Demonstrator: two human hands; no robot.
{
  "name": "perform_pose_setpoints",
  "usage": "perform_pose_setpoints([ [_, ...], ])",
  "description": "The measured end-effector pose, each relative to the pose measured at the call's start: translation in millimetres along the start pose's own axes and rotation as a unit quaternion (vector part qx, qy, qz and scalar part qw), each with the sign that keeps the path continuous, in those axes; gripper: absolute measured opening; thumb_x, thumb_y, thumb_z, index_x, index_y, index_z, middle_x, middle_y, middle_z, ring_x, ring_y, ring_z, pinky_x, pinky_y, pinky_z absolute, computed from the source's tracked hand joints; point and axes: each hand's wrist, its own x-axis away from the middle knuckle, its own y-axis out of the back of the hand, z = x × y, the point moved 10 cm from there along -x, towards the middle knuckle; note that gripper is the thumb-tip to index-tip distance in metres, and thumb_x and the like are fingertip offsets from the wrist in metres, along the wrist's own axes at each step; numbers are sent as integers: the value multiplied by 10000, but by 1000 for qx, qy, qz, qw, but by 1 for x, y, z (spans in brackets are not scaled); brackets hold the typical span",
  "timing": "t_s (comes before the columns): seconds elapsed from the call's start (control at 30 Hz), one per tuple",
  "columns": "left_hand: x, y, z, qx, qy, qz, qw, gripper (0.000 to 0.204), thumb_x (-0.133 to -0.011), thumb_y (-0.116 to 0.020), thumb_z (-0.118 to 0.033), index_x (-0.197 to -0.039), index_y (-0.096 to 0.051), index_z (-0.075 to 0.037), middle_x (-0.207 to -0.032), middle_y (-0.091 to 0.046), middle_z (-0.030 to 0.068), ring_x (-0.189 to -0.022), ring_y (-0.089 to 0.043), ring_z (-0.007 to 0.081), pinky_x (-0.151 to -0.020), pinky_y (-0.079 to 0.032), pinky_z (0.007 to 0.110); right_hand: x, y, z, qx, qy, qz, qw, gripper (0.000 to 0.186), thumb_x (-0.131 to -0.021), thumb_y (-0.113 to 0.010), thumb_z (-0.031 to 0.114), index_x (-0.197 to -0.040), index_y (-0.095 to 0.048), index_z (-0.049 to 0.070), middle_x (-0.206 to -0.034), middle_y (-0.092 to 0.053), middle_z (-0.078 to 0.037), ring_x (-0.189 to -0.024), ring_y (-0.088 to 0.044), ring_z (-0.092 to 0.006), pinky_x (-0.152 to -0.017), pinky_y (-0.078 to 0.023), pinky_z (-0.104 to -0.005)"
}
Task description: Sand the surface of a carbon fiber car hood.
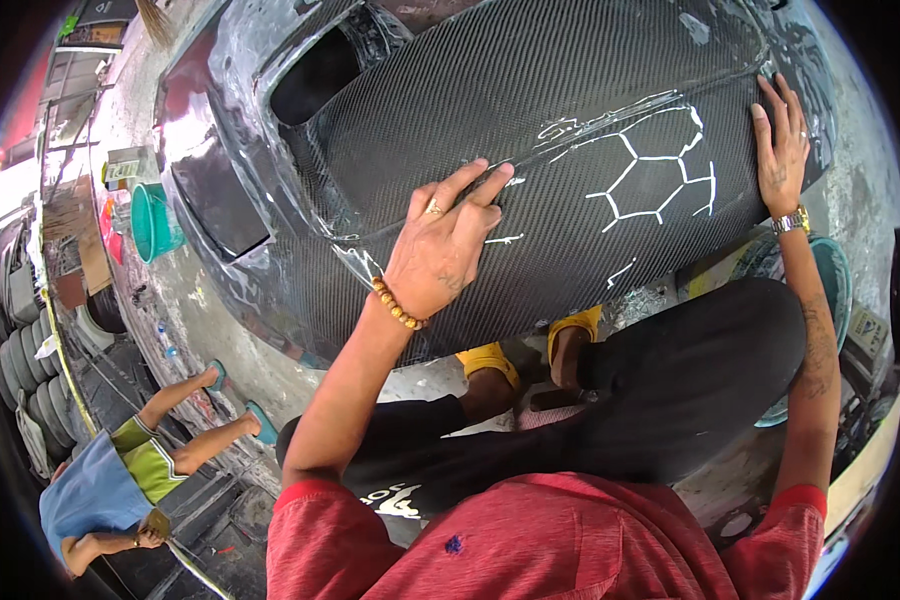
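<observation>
A large dark car body panel (530, 110) with a carbon-fibre weave lies in front of me, glossy and curved, with a raised ridge across it. My left hand (440, 235), wearing a ring and a beaded bracelet, rests on the panel with its fingertips at the ridge. Its fingers are apart, some stretched and some bent, and I see nothing held in them. At the panel's right end, my right hand (782, 150) lies with fingers extended over the edge, a metal watch (791, 221) on its wrist. Bright white hexagon lines (638, 187) show on the surface between the hands.
A dark rectangular opening (315, 75) sits in the panel's far left. Left stands a green bucket (156, 222); a teal tub (832, 275) is beside my right knee. Grey stacked pieces (38, 375) line the far left. Another person (100, 490) in blue walks at lower left.
</observation>
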Motion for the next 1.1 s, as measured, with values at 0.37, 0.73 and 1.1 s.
perform_pose_setpoints([
  [0.37,25,48,36,98,99,-63,988,149,-936,-604,80,-1004,-517,-20,-1162,-750,161,-1163,-670,324,-923,-523,386,-1,-2,-3,9,5,16,1000,483,-1075,-448,475,-1485,-558,243,-1611,-429,-52,-1494,-377,-298,-1223,-244,-506],
  [0.73,13,43,43,50,121,-86,988,130,-846,-745,43,-945,-681,-11,-939,-639,129,-831,-636,286,-764,-517,366,0,-4,-5,13,5,31,999,487,-1088,-423,451,-1494,-548,214,-1616,-418,-62,-1498,-375,-288,-1232,-233,-508],
  [1.1,-13,27,50,119,121,-93,981,114,-865,-721,46,-944,-650,4,-907,-640,118,-810,-635,240,-726,-515,314,0,-2,-5,8,3,10,1000,484,-1071,-453,474,-1483,-563,246,-1603,-440,-74,-1484,-390,-317,-1221,-260,-508],
])
